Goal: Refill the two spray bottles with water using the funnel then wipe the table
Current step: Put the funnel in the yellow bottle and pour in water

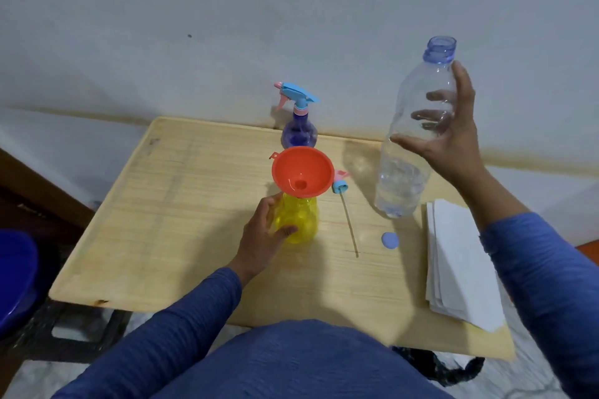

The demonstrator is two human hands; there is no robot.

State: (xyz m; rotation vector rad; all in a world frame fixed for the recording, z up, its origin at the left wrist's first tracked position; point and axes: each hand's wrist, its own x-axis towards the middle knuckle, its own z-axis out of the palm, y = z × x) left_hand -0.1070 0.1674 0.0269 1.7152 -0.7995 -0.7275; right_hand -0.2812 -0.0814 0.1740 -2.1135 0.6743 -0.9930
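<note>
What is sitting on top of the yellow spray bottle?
An orange funnel sits in the neck of the yellow spray bottle, which the left hand steadies. The funnel covers the bottle's opening, so its spout is hidden.

Plain home room: small wooden table against stained white wall.

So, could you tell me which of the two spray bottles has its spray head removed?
The yellow spray bottle, steadied by the left hand, with the orange funnel in its neck. The purple spray bottle behind keeps its blue trigger head.
</note>
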